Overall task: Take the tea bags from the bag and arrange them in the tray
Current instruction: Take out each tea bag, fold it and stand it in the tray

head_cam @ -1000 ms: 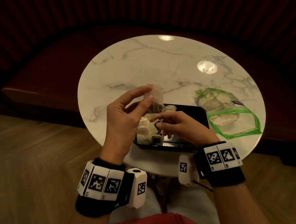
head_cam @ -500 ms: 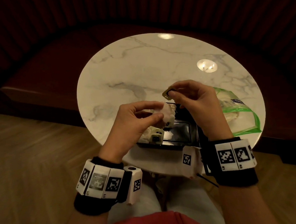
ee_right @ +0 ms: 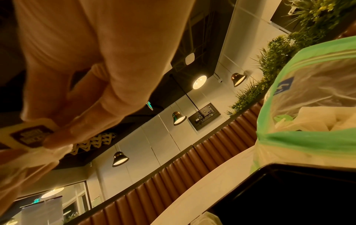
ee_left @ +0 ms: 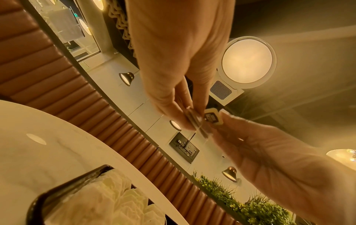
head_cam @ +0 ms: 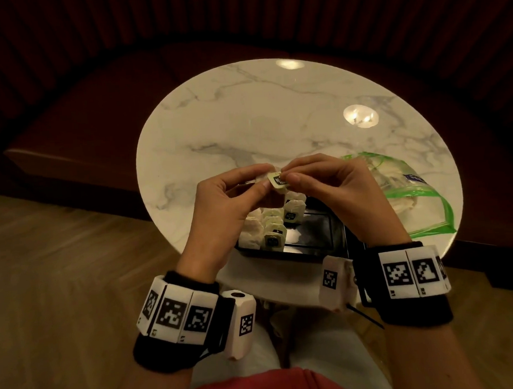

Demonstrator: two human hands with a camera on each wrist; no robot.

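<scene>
- While both hands are hovering above the round marble surface (head_cam: pixel 244 120) in the head view, the left hand (head_cam: pixel 228 202) is pinching a white tea bag (head_cam: pixel 260 176) between thumb and fingertips, its pouch mostly hidden behind the fingers.
- Right hand (head_cam: pixel 333 189) is pinching the bag's small paper tag (head_cam: pixel 278 182) between thumb and forefinger, fingertips nearly touching those of the left hand.
- Black tray (head_cam: pixel 321 235) is sitting at the near edge of the surface, directly under the hands; a cluster of tea bags (head_cam: pixel 269 229) is standing packed in its left part, tags facing the camera, the right part showing bare and glossy.
- Green-edged clear bag (head_cam: pixel 415 202) is lying just right of the tray, partly behind the right hand, pale contents showing through.
- Left wrist view: left hand (ee_left: pixel 173 60) is reaching down from the top, fingertips squeezing the thin tea bag (ee_left: pixel 194 120) edge-on; right hand (ee_left: pixel 279 159) is entering from the lower right, holding the tag (ee_left: pixel 212 118) beside it. Tray rim (ee_left: pixel 63 191) with white bags (ee_left: pixel 108 202) inside is showing at the bottom left.
- Right wrist view: right hand (ee_right: pixel 86 68) is filling the left side, fingers curled onto the blurred tag (ee_right: pixel 29 135); bag (ee_right: pixel 308 114) is lying on the right, touching or just behind the dark tray (ee_right: pixel 289 190); which, I cannot tell.
</scene>
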